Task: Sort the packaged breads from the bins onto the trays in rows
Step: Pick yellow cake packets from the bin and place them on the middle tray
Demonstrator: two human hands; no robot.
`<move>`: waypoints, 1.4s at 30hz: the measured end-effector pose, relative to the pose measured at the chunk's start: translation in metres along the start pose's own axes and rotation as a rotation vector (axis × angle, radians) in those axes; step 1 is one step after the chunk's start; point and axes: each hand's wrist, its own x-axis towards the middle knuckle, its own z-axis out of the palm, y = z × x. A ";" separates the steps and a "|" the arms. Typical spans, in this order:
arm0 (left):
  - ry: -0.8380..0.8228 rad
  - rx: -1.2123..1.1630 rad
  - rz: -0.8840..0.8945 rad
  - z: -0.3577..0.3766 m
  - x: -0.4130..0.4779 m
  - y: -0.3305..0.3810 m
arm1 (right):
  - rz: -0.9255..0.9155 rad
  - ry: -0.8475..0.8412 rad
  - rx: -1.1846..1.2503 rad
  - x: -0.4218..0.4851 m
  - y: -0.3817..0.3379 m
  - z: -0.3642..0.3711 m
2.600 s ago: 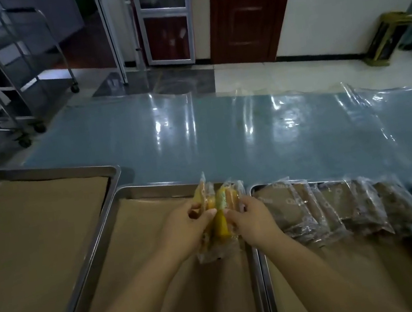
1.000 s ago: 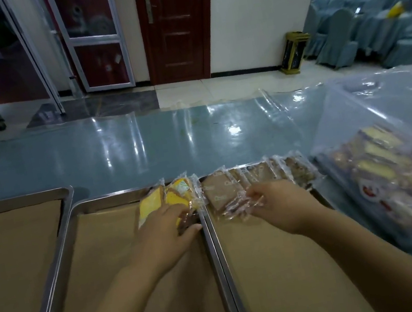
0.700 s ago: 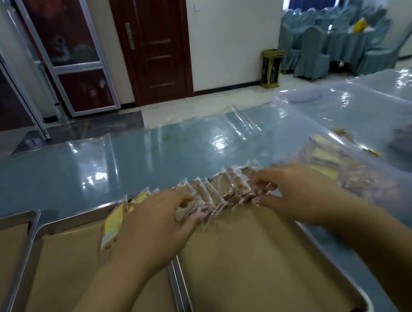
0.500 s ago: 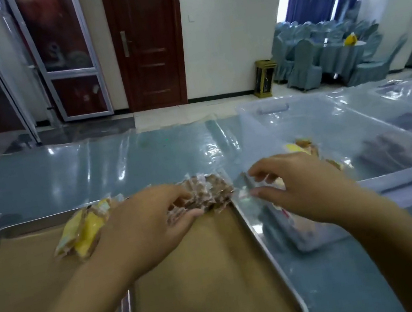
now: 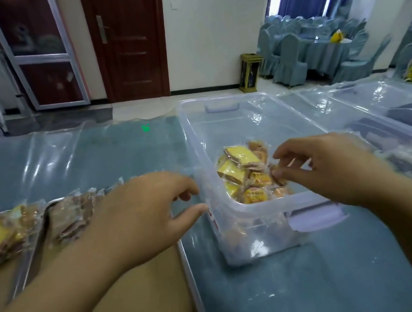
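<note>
Above clear bin (image 5: 270,206), poised with empty, parted right hand (image 5: 337,166) for next packaged bread (image 5: 240,155); with left hand (image 5: 143,210) slack, empty, ready over tray (image 5: 190,267)

Both bare forearms are extended forward from the lower edge of view. The left hand (image 5: 149,214) is held palm-down just left of the clear bin (image 5: 262,207), fingers loosely curled, thumb stretched toward the bin's near-left corner, nothing gripped. The right hand (image 5: 335,167) is poised over the bin's near-right part, forefinger and thumb parted, the other fingers loosely bent.
</note>
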 end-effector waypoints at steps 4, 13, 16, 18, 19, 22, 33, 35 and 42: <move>-0.001 -0.030 0.051 0.017 0.048 -0.003 | 0.004 -0.086 -0.087 0.031 0.045 0.006; -0.315 0.126 0.093 0.081 0.149 -0.001 | -0.041 -0.369 -0.253 0.095 0.120 0.038; -0.428 0.215 0.057 0.101 0.173 -0.004 | -0.077 -0.506 -0.239 0.115 0.138 0.049; -0.497 0.261 0.008 0.113 0.186 -0.006 | -0.108 -0.573 -0.244 0.129 0.151 0.055; -0.529 0.278 -0.019 0.119 0.192 -0.008 | -0.125 -0.598 -0.248 0.137 0.156 0.058; -0.611 0.298 -0.122 0.136 0.210 -0.012 | -0.181 -0.644 -0.262 0.160 0.169 0.066; -0.872 0.400 -0.424 0.196 0.274 -0.050 | -0.283 -0.705 -0.338 0.231 0.178 0.117; -0.912 0.398 -0.441 0.207 0.282 -0.054 | -0.270 -0.686 -0.325 0.244 0.179 0.130; -0.976 0.332 -0.570 0.239 0.290 -0.064 | -0.164 -0.605 -0.268 0.279 0.186 0.181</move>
